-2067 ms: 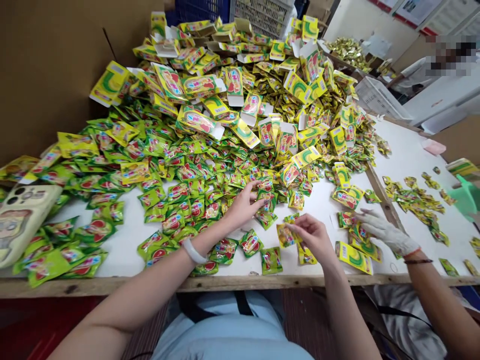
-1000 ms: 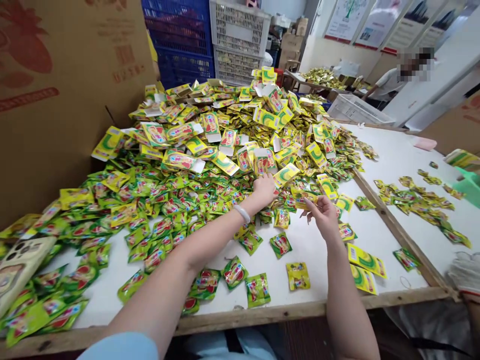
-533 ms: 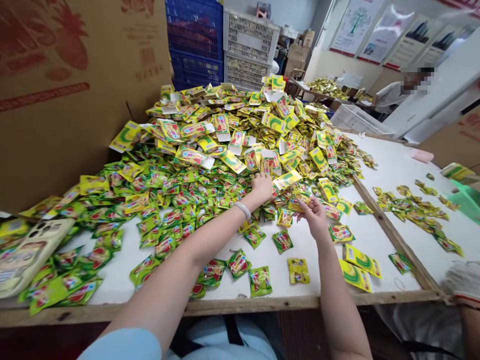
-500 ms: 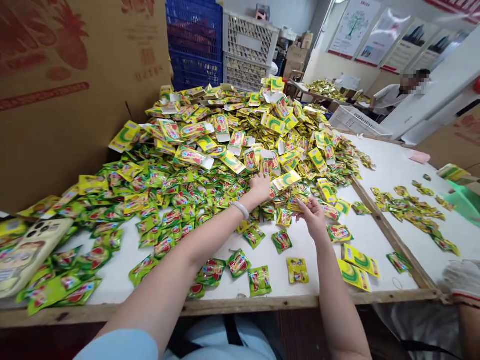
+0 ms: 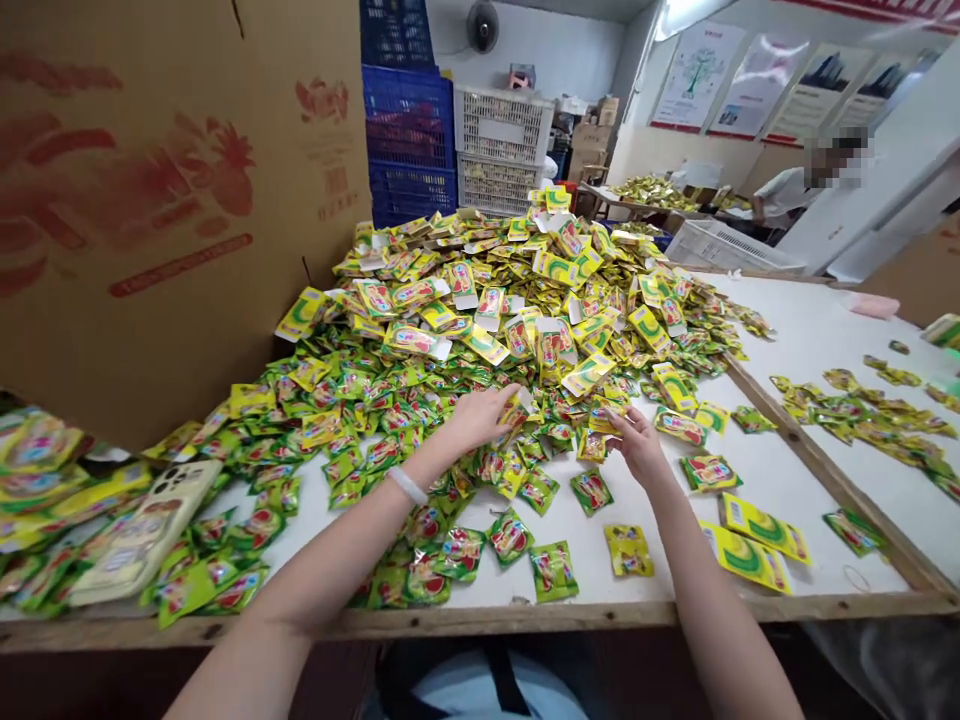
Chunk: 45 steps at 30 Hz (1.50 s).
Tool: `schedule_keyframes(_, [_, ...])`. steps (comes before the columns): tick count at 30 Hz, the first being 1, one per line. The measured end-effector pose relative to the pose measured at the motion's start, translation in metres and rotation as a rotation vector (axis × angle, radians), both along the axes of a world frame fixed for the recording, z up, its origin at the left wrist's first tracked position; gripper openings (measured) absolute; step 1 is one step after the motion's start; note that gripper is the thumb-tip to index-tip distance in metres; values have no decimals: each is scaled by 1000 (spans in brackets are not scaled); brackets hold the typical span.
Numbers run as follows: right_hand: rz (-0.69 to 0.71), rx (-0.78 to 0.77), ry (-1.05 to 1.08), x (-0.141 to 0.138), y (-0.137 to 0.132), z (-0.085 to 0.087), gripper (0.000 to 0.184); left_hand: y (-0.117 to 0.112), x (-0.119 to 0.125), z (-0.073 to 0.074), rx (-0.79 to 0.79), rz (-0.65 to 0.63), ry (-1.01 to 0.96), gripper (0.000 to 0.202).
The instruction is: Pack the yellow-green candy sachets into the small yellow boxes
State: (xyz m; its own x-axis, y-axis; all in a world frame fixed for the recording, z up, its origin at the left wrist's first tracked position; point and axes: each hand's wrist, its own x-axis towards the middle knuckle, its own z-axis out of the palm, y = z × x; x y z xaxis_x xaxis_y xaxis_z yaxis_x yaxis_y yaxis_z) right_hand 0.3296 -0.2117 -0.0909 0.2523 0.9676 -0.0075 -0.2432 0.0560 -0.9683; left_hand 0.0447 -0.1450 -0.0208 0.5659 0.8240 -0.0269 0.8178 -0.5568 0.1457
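A big heap of green and yellow snack packets (image 5: 390,400) and flat yellow cartons (image 5: 555,270) covers the white table (image 5: 675,560). My left hand (image 5: 480,415) reaches into the near edge of the heap, fingers pinched on a small carton (image 5: 519,403). My right hand (image 5: 637,445) is just to its right, fingers closed on a few packets (image 5: 609,418). Loose packets (image 5: 551,570) lie between my arms near the table's front edge.
A phone in a patterned case (image 5: 142,535) lies on packets at the left. A tall cardboard box (image 5: 150,200) stands behind it. Blue and white crates (image 5: 465,140) are stacked at the back. Two flat cartons (image 5: 757,540) lie at the right; another person (image 5: 787,190) sits far right.
My left hand has drawn back from the heap with a small carton in its fingers. My right hand stayed beside it with its packets. The view has tilted up, and the gloved hand at right is gone.
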Motion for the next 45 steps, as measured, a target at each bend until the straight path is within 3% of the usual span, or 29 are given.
schedule_keyframes(4, [-12, -23, 54, -4, 5, -8, 47, -11, -25, -8, 42, -70, -49, 72])
schedule_keyframes(10, [3, -36, 72, -15, 5, -11, 45, -27, 4, -27, 83, -100, -53, 59])
schedule_keyframes(12, [16, -43, 50, -14, 1, -10, 44, -28, 3, -28, 38, -35, -187, 57])
schedule_keyframes(15, [18, -50, 23, -9, -5, -9, 46, -24, -18, -25, -62, 180, -637, 56])
schedule_keyframes(18, [33, -61, 9, -10, -6, -10, 46, -23, -39, -24, -376, 322, -1185, 51])
schedule_keyframes(20, [45, -66, 2, -16, -5, -7, 45, -27, -43, -25, -694, 295, -1460, 43])
schedule_keyframes(22, [39, -55, -1, -26, -7, 2, 46, -34, -37, -26, -968, 204, -1571, 36])
schedule_keyframes(25, [0, 72, -55, -50, -15, 30, 40, -48, -23, -28, -1153, 75, -1516, 26])
schedule_keyframes(27, [-16, 225, -157, -70, -24, 52, 30, -58, -15, -30, -1095, 52, -1451, 25])
schedule_keyframes(29, [-19, 393, -300, -90, -32, 67, 21, -65, -10, -32, -977, 28, -1413, 39])
schedule_keyframes(34, [86, 703, -755, -116, -40, 71, 21, -70, -6, -35, -864, -80, -1417, 69])
schedule_keyframes(38, [268, 597, -1023, -107, -43, 79, 20, -71, -12, -28, -680, -89, -1326, 74])
schedule_keyframes(42, [533, 405, -1161, -103, -43, 101, 16, -75, -12, -24, -575, -141, -1030, 77])
schedule_keyframes(45, [573, 373, -1231, -108, -43, 108, 16, -77, -10, -27, -530, -140, -915, 77])
